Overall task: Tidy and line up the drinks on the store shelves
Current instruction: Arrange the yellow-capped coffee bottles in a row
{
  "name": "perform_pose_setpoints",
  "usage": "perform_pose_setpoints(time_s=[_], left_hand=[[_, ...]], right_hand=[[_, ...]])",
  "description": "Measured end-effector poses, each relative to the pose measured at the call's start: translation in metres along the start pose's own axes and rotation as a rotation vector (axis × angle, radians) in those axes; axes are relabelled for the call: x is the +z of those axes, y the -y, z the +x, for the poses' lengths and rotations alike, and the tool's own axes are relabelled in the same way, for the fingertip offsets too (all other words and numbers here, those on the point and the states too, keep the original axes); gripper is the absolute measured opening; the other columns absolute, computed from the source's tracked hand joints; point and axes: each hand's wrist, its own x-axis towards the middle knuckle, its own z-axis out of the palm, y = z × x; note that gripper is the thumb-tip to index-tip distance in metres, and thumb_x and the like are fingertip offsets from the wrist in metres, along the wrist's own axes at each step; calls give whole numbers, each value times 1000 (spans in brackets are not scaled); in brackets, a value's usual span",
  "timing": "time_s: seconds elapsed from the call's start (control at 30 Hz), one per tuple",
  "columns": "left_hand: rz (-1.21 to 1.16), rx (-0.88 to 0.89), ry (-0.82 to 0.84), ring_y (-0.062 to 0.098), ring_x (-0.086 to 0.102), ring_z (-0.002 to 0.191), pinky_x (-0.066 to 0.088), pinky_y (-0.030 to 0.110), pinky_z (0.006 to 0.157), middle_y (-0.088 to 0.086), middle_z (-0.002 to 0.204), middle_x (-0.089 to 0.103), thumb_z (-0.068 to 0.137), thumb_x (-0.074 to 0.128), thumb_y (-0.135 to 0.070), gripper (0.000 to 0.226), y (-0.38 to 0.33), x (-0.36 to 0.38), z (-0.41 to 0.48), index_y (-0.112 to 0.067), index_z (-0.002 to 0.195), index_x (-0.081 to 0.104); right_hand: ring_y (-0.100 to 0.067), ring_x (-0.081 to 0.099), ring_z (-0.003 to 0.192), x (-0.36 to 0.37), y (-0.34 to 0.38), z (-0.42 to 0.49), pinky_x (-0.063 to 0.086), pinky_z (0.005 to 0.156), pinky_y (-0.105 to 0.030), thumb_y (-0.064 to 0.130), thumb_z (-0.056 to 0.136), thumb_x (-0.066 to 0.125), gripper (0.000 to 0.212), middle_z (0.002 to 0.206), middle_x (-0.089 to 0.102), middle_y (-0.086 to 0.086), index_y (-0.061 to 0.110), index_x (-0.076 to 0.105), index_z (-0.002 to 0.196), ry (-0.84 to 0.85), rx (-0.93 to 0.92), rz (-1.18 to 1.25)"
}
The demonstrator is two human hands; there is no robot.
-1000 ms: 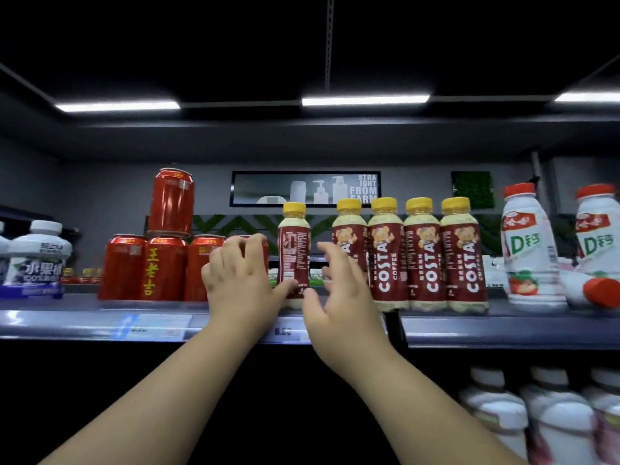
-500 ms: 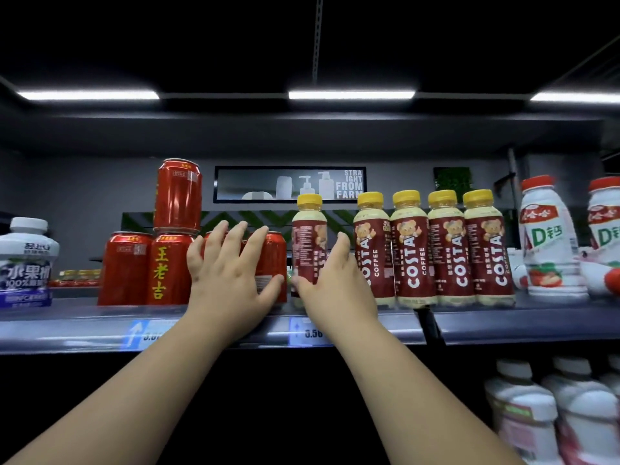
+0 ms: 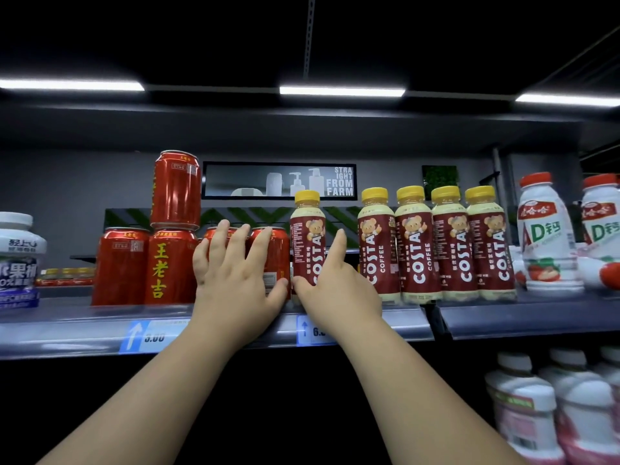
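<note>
You are partway through closing up the coffee row on the shelf point(image 3: 67, 327). The stray Costa bottle point(image 3: 307, 236) stands upright at the front edge, just beside the red cans point(image 3: 280, 253) and apart from the four Costa bottles point(image 3: 449, 250) to its right. Your right hand point(image 3: 339, 293) pinches it low down, thumb across the front and index finger point(image 3: 337, 246) straight up its right flank; the other fingers are hidden. Your left hand point(image 3: 235, 286) lies on the cans with its fingers point(image 3: 258, 250) spread flat, gripping nothing.

The next move, as I judge it, is a sideways slide to the right until the bottle touches its neighbour. Keep the grip low and the base on the shelf so it stays upright, and turn the label forward.
</note>
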Motion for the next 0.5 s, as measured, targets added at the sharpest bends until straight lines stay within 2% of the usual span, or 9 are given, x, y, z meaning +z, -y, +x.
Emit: perform_pose_setpoints(time_s=[0.13,0.27,0.37,0.43,0.5], left_hand=[[-130,67,-104,32,32,141,17,47,116,11,142,48,80,43,-50,68,-1,-7,-4,-14,138,48],[-359,211,-135,26,48,125,30,31,110,12,134,54,84,52,-29,54,-25,-14,-22,-6,133,53],[-559,132,-88,17,46,126,38,31,106,5,138,49,88,57,-15,54,-53,-16,-28,-11,140,46],[-609,40,-46,12,40,127,34,24,102,1,143,40,91,60,-15,61,-69,-19,-25,-16,147,34],[-589,-47,7,13,37,126,28,20,96,-1,147,31,94,59,-19,67,-79,-17,-19,-21,151,24]], right_hand=[[-30,63,102,1,-4,-2,53,79,-41,55,92,55,87,119,63,-8,15,5,152,-102,-5,46],[-26,57,113,0,-9,-4,48,84,-38,52,89,63,79,129,57,-6,16,23,147,-141,-50,138],[-21,52,118,-8,-22,-11,47,89,-35,46,90,66,71,135,50,-1,18,34,146,-269,-123,210],[-21,54,110,-14,-36,-16,47,82,-32,39,89,69,62,127,52,-2,17,44,141,-412,-169,192],[-24,56,104,-23,-49,-21,42,75,-30,34,88,71,60,122,53,-5,15,47,139,-481,-169,113]])
